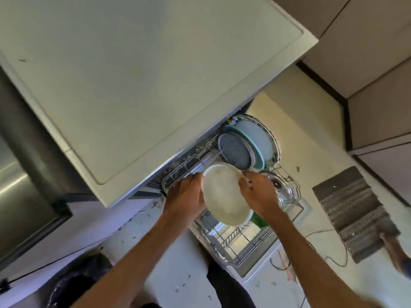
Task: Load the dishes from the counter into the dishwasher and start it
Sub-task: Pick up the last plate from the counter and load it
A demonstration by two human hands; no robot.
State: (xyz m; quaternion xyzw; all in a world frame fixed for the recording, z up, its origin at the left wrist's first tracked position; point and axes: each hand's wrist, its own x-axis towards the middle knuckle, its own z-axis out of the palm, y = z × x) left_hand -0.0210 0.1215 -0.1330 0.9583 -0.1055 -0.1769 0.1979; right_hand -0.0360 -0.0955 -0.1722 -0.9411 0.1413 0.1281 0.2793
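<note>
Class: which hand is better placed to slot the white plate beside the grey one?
Probably the right hand: it grips the white plate on the side nearest the upright grey plate; the left hand holds the far rim.

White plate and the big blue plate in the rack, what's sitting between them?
A grey speckled plate stands on edge between the white plate and the blue plate. The head view shows it.

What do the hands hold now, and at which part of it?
A white plate, held by its rim: right hand on the right edge, left hand on the left edge.
</note>
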